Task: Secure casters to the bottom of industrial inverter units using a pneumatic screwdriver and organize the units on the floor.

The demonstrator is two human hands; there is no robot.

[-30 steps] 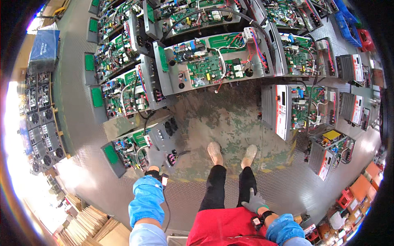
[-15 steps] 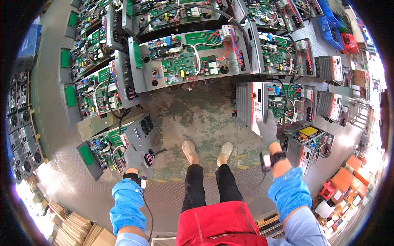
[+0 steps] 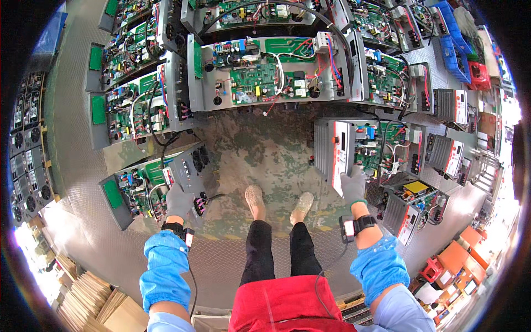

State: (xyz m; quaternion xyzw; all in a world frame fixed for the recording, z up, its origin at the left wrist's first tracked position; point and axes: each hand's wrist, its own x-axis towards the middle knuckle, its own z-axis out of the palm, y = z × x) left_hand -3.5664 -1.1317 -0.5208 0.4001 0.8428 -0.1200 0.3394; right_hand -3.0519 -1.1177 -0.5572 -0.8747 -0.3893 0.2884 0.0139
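Grey-gloved left hand point(image 3: 180, 202), head view: laid on the near edge of an open inverter-type chassis point(image 3: 114, 195) at lower left, between its green circuit board point(image 3: 139, 187) and its dark end plate point(image 3: 185, 172) with round fans point(image 3: 200, 158); fingertips hidden, so whether they are clamped cannot be told. Grey-gloved right hand point(image 3: 353, 186): at the near lower corner of a white-and-red front panel point(image 3: 339, 150) on a second open chassis, at right, with ribbed grey heat sink point(image 3: 325, 145) on one side of the panel and wired board point(image 3: 381, 138) on the other; fingers bent at the panel edge, firmness of grip not discernible. The two hands stand well apart. Both wrists: black strap with small cabled device. Both forearms: blue sleeve cover point(image 3: 164, 271). Beyond the hands: large open chassis point(image 3: 208, 95) with green boards, white cable and red and blue wires, set crosswise; further open units behind it. Near the right hand, to its right: smaller unit with yellow square point(image 3: 416, 187) on top. Upper right: blue crates point(image 3: 456, 62), red crate point(image 3: 479, 76). Lower left: flat cardboard sheets point(image 3: 84, 299). Underfoot: worn green floor point(image 3: 246, 144) and diamond-pattern metal plate point(image 3: 227, 265).
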